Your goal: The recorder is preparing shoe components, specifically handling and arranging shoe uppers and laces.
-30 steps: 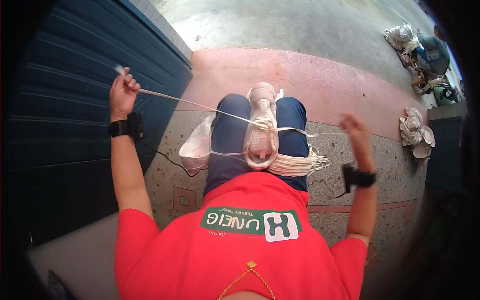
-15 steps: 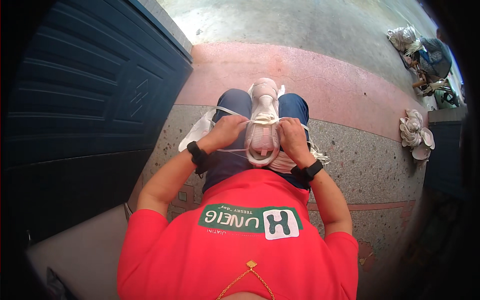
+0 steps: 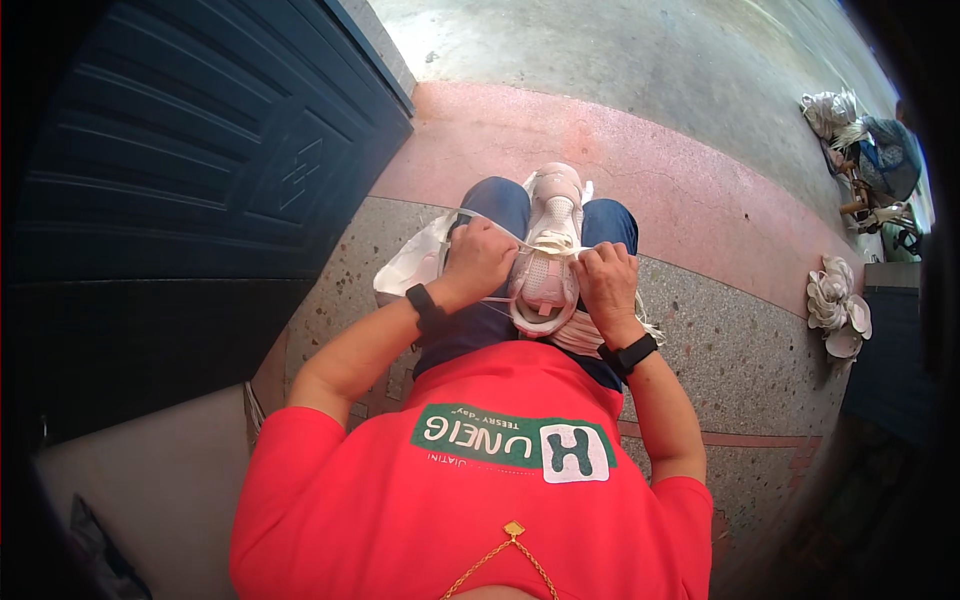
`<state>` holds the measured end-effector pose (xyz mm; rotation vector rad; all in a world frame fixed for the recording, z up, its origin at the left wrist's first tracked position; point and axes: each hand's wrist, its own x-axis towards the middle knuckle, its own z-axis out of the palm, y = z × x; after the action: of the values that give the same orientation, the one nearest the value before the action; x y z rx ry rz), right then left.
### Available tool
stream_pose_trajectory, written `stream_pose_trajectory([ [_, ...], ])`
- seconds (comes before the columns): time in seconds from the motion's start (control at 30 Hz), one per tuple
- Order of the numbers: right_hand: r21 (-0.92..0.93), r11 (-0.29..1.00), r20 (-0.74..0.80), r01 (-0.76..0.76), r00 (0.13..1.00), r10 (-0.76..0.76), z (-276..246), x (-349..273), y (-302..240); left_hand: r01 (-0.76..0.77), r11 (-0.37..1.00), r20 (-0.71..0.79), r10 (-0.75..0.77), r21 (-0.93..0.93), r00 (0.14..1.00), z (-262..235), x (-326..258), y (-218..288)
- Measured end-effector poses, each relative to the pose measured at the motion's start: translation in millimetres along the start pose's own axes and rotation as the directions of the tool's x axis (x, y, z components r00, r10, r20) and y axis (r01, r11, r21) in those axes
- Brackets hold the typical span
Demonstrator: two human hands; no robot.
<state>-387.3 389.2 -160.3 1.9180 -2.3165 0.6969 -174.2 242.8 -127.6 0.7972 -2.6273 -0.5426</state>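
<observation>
A pale pink sneaker (image 3: 556, 186) rests lengthwise between my thighs, its foot opening toward me. Whitish lace (image 3: 552, 243) crosses its middle, with strands running out to both sides. On the left, my left hand (image 3: 480, 258) is closed in a pinch on a lace end beside the sneaker. My right hand (image 3: 608, 283) pinches the lace at the other side, fingers curled close to the eyelets. Its fingertips are partly hidden. A bundle of white laces (image 3: 580, 334) lies on my lap below my right hand.
A white bag-like item (image 3: 408, 268) hangs beside my left knee. The dark blue door (image 3: 200, 200) stands at left. To the right, pale shoe parts (image 3: 838, 308) are piled near a dark box-like edge (image 3: 895, 335). Farther back is a cluttered heap (image 3: 870, 160) on the floor.
Both hands have curled and turned more over the lace, the left drawing slightly away from the sneaker. The whole view has shifted a little, moving the scene rightward.
</observation>
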Motion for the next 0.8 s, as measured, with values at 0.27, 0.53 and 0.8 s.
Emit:
stream_pose_trajectory([
  [0.27, 0.019, 0.999, -0.054, 0.027, 0.998, -0.026, 0, 0, -3, 0.007, 0.999, 0.035, -0.009, 0.034, 0.999, 12, 5, 5],
  [0.53, -0.013, 0.999, 0.000, 0.032, 0.999, -0.032, 0, 0, -4, -0.028, 0.992, 0.053, 0.021, 0.123, 0.998, 13, 12, 11],
  [0.8, -0.096, 0.995, 0.178, 0.037, 0.984, -0.020, -21, 4, -25, 0.027, 0.995, 0.006, -0.028, 0.098, 1.000, 12, 10, 14],
])
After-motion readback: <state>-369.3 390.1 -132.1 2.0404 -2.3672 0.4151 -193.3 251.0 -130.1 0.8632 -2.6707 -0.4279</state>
